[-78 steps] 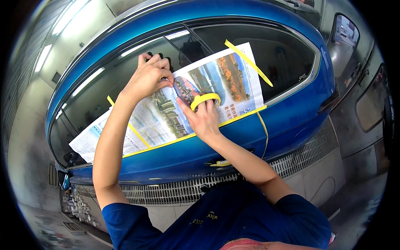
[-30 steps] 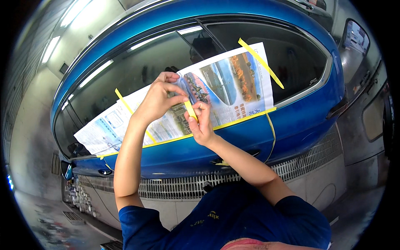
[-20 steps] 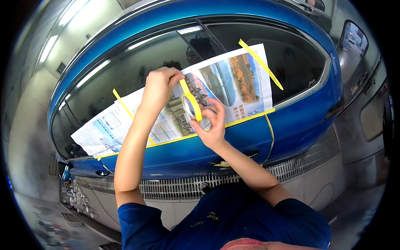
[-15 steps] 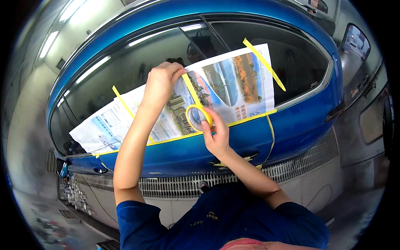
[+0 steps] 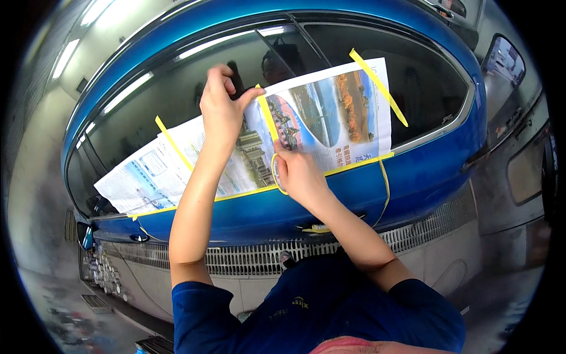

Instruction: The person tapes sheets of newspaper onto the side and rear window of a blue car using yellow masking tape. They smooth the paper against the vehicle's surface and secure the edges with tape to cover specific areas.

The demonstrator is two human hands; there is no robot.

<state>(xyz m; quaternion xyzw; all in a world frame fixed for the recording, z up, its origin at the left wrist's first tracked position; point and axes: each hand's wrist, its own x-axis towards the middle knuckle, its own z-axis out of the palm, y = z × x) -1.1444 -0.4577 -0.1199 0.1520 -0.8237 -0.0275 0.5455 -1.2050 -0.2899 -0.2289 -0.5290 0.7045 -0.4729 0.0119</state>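
Printed newspaper sheets (image 5: 324,156) lie against the side windows of a blue car (image 5: 253,221). A yellow masking tape strip (image 5: 267,112) runs down the paper's middle from its upper edge. The thumb of my left hand (image 5: 223,115) presses the strip's top end, while its other fingers are bent, apart from the thumb, over the dark glass. My right hand (image 5: 299,177) grips the roll of masking tape (image 5: 275,171) at the strip's lower part, its fingers against the paper. The hand covers much of the roll.
Further tape strips cross the paper at the left (image 5: 174,143) and right (image 5: 379,88). Yellow tape (image 5: 236,196) also runs along its lower edge. A loose tape length (image 5: 386,192) hangs down the door. Below the car lies a floor grating (image 5: 236,264); cans (image 5: 103,274) stand at the left.
My left fingers have lifted and spread from the paper's top edge, leaving the thumb on the tape. My right hand has turned the roll edge-on and brought its fingers onto the strip.
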